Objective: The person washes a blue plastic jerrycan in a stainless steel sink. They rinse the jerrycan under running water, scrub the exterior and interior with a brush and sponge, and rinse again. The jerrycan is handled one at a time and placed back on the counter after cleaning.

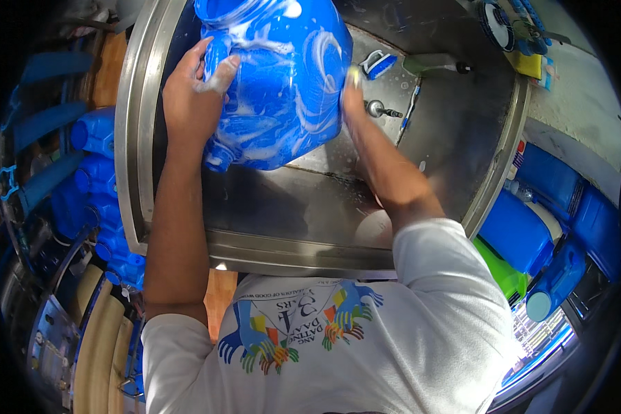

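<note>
A large blue plastic water jug [283, 90], streaked with white soap suds, is held tilted over the steel sink [269, 207]. My left hand [200, 86] is closed round its handle, thumb on top, with suds on the fingers. Against the jug's right side lies my right hand [352, 93], smeared by motion. Its fingers are mostly hidden behind the jug, and a pale yellow patch shows at its tip. The jug's wide mouth [224, 7] is at the upper edge, and a small spout [219, 157] is at the lower left.
In the sink lie a blue-bristled scrub brush [380, 65], a green bottle [428, 64], a round metal fitting [375, 108] and a thin blue-and-white stick [410, 110]. A yellow sponge [528, 65] rests by the right rim. Blue jugs [100, 176] stand at left, more blue containers [517, 231] at right.
</note>
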### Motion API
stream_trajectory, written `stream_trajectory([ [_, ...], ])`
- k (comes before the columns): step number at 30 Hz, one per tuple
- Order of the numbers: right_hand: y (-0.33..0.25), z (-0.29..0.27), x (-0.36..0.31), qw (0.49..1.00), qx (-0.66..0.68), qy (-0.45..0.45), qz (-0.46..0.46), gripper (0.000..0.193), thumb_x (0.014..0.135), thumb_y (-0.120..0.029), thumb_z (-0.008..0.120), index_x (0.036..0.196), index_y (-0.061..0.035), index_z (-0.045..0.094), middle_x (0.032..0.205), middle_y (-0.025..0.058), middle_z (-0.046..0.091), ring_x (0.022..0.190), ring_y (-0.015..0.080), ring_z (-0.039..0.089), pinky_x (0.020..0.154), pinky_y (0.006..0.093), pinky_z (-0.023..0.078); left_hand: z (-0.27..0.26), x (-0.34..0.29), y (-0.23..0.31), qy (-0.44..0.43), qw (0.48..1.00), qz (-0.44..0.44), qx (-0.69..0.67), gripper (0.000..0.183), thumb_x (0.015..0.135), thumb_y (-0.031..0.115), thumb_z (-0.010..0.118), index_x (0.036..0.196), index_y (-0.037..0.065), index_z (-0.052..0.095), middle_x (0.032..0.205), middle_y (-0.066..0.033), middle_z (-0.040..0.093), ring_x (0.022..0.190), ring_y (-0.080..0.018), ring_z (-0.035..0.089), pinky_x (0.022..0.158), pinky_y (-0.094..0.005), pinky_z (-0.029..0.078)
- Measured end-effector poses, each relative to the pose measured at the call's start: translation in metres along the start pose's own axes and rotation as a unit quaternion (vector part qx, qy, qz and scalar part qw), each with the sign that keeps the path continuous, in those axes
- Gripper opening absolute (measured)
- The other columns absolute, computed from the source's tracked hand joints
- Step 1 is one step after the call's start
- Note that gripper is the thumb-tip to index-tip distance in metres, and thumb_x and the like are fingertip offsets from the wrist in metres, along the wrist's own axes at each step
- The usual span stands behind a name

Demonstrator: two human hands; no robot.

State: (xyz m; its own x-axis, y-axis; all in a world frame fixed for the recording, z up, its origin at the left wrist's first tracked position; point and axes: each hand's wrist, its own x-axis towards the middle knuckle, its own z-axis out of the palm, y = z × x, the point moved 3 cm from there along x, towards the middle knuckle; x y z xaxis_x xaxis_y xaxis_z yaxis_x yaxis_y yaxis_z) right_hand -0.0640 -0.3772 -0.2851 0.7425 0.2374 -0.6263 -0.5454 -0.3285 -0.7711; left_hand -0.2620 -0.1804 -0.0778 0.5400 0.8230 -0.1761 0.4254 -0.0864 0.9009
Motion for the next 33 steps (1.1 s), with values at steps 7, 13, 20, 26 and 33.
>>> stream_trajectory([
  [7,-0.058,0.041,-0.156,0.716,-0.276,-0.129,-0.628,0.063,0.093,-0.017,0.061,0.15,-0.005,0.036,0.155,0.0336,0.028,0.144,0.0535,0.028,0.117,0.0605,0.026,0.004,0.015,-0.002,0.008,0.998,-0.022,-0.05,0.059,0.09,0.031,0.076,0.137,0.001,0.059,0.106,-0.0153,0.073,0.082,-0.0137,0.068,0.067,-0.0269,0.056],
  [13,0.099,-0.045,-0.059,0.995,-0.043,0.022,0.084,0.063,0.107,-0.051,0.039,0.144,0.0001,0.044,0.133,0.0175,0.059,0.117,0.0292,0.059,0.095,0.0462,0.05,0.003,0.017,-0.004,0.017,0.998,0.001,0.055,0.058,0.089,0.036,0.075,0.135,0.003,0.061,0.114,-0.0186,0.072,0.096,-0.023,0.071,0.082,-0.0335,0.056],
  [20,0.009,-0.006,0.128,0.983,0.153,-0.03,0.096,0.056,0.108,-0.042,0.034,0.137,0.002,0.053,0.127,0.0219,0.064,0.111,0.0376,0.066,0.097,0.0535,0.054,0.004,0.021,-0.004,0.025,0.997,0.008,0.073,0.059,0.089,0.035,0.077,0.138,0.006,0.061,0.09,-0.0039,0.068,0.062,-0.0069,0.055,0.052,-0.024,0.046],
  [26,-0.193,0.098,0.089,0.913,-0.175,-0.156,-0.335,0.046,0.099,-0.032,0.058,0.126,0.0046,0.061,0.116,0.0237,0.069,0.1,0.038,0.069,0.091,0.0455,0.053,0.004,0.019,0.002,0.022,0.995,-0.015,0.092,0.059,0.089,0.036,0.076,0.137,0.005,0.061,0.104,-0.0137,0.071,0.079,-0.0171,0.064,0.067,-0.0301,0.051],
  [33,-0.131,0.063,-0.12,0.727,-0.3,-0.067,-0.614,0.051,0.094,-0.017,0.061,0.141,0.0015,0.05,0.146,0.0292,0.047,0.145,0.0416,0.036,0.116,0.0474,0.033,0.006,0.026,-0.017,0.019,0.993,0.071,0.094,0.056,0.091,0.027,0.074,0.139,0.002,0.057,0.099,-0.0115,0.071,0.068,-0.0111,0.063,0.055,-0.0267,0.052],
])
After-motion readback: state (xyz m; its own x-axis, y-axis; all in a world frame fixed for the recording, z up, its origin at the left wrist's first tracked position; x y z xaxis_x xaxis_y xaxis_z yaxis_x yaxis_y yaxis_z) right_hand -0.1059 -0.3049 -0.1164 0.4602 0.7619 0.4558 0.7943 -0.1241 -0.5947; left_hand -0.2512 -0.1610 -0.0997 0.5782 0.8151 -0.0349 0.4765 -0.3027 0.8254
